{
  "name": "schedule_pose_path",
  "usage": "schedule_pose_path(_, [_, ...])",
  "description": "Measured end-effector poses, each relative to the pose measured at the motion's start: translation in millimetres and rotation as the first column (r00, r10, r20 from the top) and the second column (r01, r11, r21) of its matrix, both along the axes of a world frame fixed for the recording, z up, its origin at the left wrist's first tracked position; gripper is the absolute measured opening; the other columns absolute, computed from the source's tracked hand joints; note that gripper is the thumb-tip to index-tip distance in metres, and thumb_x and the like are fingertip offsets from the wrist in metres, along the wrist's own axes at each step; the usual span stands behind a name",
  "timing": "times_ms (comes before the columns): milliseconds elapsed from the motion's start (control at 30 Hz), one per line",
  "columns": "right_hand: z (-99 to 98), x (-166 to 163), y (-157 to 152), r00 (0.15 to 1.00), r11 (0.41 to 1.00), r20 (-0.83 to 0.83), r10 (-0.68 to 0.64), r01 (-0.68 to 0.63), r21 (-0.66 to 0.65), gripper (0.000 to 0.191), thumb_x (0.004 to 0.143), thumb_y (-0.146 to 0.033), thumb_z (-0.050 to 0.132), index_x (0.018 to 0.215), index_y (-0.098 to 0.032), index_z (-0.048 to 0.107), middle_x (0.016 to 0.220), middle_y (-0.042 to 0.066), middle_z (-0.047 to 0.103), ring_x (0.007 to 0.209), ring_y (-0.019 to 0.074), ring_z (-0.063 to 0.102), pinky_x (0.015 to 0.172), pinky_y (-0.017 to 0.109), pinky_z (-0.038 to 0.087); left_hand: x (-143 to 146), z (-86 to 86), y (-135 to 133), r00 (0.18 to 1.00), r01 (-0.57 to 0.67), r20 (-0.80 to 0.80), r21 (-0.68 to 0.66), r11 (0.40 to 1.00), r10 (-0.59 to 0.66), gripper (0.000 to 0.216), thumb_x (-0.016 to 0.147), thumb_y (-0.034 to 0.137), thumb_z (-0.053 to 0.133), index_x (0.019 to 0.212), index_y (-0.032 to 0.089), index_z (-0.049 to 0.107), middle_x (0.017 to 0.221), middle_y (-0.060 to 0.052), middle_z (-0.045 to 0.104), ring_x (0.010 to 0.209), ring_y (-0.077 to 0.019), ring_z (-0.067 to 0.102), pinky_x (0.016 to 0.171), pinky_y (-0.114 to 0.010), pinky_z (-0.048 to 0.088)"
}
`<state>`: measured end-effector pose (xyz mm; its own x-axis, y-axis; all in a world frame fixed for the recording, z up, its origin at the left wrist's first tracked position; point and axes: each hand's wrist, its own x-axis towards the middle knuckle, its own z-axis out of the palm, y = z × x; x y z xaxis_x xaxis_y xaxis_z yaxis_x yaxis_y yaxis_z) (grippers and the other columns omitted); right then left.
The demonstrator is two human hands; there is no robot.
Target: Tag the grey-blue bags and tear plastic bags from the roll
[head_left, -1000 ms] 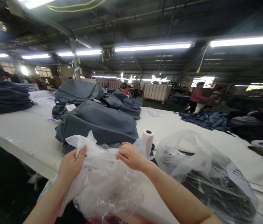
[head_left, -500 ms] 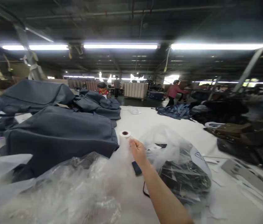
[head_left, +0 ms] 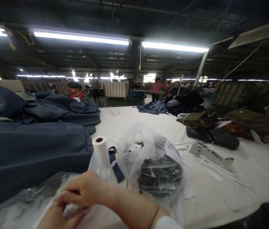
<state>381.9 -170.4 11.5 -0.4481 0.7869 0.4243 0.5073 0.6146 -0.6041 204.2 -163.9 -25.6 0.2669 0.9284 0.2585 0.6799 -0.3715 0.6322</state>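
My right hand [head_left: 90, 189] reaches in from the lower right, its fingers curled against my left hand [head_left: 59, 208] at the bottom of the view. Both are closed on thin clear plastic film [head_left: 73, 210], which bunches between and below them; my fingertips are partly hidden. Just beyond my right hand a white roll of plastic film [head_left: 103, 159] with a brown core stands upright on the table. A dark blue strap [head_left: 118, 172] lies beside the roll. Right of it sits a clear plastic bag [head_left: 160, 173] with dark items inside and handwriting on a white patch.
Large blue-grey fabric bags [head_left: 31, 149] are piled at left on the white table [head_left: 210, 197]. Farther right lie a grey metal tool [head_left: 206, 154], a black bag [head_left: 213, 136], brown bags [head_left: 196, 119] and blue straps [head_left: 152, 106]. Several people work beyond the table, including one in pink [head_left: 157, 89].
My right hand has let go of the white roll and come down and left to the plastic film. My left hand has come into view. The view has swung to the right.
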Motion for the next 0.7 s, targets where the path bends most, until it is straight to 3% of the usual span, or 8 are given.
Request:
schedule_pose_path(67, [3.7,5.0,6.6,0.999,0.998,-0.035,-0.015,0.012,-0.064,0.028,0.090,-0.046,0.059,0.096,-0.020,0.067,0.083,-0.002,0.067,0.076,0.0114,0.060,0.061,0.018,0.038,5.8,6.5,-2.3,0.999,-0.005,0.046,-0.140,0.990,0.011,0.033,0.058,0.048,0.060,0.078,0.025,0.072,0.085,-0.007,0.077,0.090,-0.0368,0.070,0.078,-0.042,0.057])
schedule_pose_path(167, [6.6,25.3,20.7,0.992,0.978,-0.075,0.099,-0.111,-0.177,0.039,0.080,-0.049,0.069,0.104,-0.019,0.065,0.089,-0.001,0.067,0.074,0.0110,0.058,0.063,0.018,0.040,-5.2,26.8,-1.1,0.995,-0.009,0.091,-0.251,0.968,0.033,0.037,0.067,0.057,0.054,0.070,0.023,0.069,0.076,-0.007,0.075,0.081,-0.0325,0.070,0.072,-0.037,0.055])
schedule_pose_path(267, [5.7,50.3,41.4,0.991,0.973,0.029,0.129,-0.121,-0.196,0.037,0.071,-0.045,0.078,0.092,-0.016,0.068,0.077,-0.002,0.063,0.070,0.0110,0.054,0.063,0.020,0.038,-30.1,39.2,4.7,0.981,-0.077,0.141,-0.332,0.940,0.130,0.049,0.074,0.066,0.050,0.074,0.020,0.068,0.066,-0.005,0.071,0.065,-0.0264,0.066,0.061,-0.032,0.052])
schedule_pose_path(500, [6.6,76.4,75.8,0.995,0.983,0.100,0.016,0.003,-0.186,0.027,0.088,-0.035,0.060,0.080,-0.014,0.074,0.065,0.000,0.063,0.060,0.0097,0.050,0.057,0.022,0.034,-61.4,36.0,21.6,0.927,-0.346,0.087,-0.182,0.921,0.365,0.047,0.075,0.061,0.045,0.061,0.021,0.065,0.058,-0.005,0.067,0.066,-0.0256,0.065,0.062,-0.029,0.047])
schedule_pose_path(700, [15.0,73.8,76.6,0.989,0.993,0.145,-0.030,0.045,-0.107,0.024,0.090,-0.027,0.055,0.079,-0.015,0.074,0.067,0.000,0.066,0.064,0.0107,0.056,0.061,0.022,0.036,-71.3,32.7,28.2,0.901,-0.398,0.107,-0.184,0.899,0.421,0.046,0.079,0.059,0.044,0.067,0.021,0.066,0.064,-0.006,0.070,0.074,-0.0289,0.068,0.068,-0.032,0.050])
